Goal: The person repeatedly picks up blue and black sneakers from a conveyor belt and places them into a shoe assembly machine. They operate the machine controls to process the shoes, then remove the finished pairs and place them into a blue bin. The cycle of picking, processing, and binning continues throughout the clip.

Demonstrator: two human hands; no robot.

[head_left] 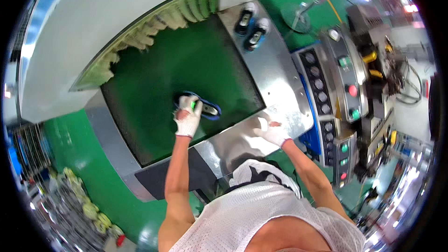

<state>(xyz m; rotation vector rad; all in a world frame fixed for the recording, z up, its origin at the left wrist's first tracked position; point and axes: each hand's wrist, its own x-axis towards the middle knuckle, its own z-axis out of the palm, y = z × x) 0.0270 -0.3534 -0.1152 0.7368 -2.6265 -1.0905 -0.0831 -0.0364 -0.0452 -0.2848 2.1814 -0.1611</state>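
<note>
White mesh top (261, 205) is closest to me, on the person standing at the near edge of the green belt (196, 60). Gloved right hand (273, 133) is at the belt's near right corner, fingers partly bent, honestly can't tell if it's got anything. Gloved left hand (188, 116) is over the belt's near half, fingers bent onto one end of a blue-edged shoe (211, 110) there; can't tell if that's a proper grip. Control panel (345, 67) stands right of the belt. Two dark-and-white shoes (252, 30) sit beside its far right, and pale fringe (156, 24) hangs across its far end.
</note>
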